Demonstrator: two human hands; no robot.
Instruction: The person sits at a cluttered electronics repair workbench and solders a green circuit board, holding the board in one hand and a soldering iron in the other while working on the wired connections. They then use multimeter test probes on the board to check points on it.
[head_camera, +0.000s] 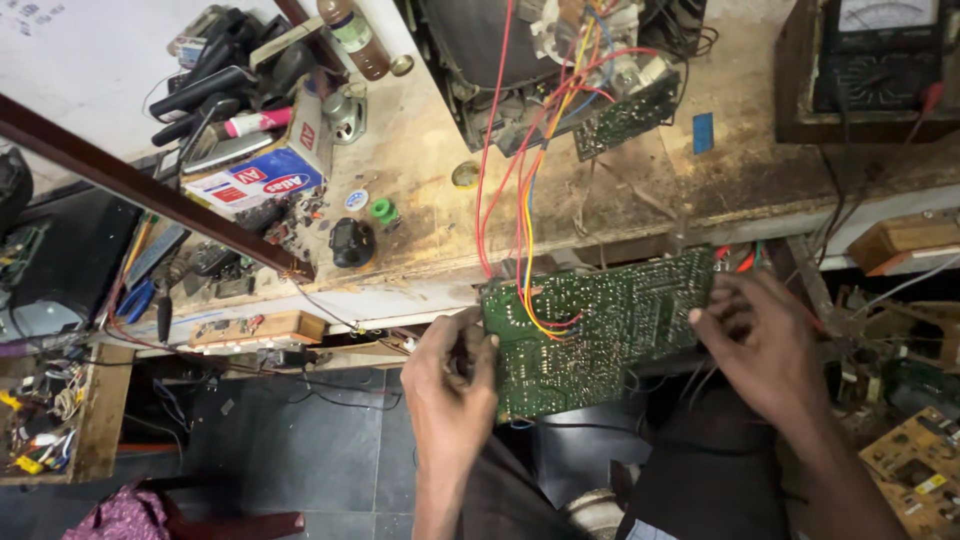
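- Cluttered workbench (640, 190) lies beyond both hands.
- Left hand (450, 375) clamps the green circuit board (600, 325) at its left edge.
- Right hand (765, 340) grips its right edge; the board spans between them.

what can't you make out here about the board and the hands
- Head view: the circuit board's component side faces away; only the solder side shows.
- Left hand: its fingers wrap a dark part at the board's edge, hiding it.
- Right hand: fingers are motion-blurred.
- Meter: cut off by the top edge.
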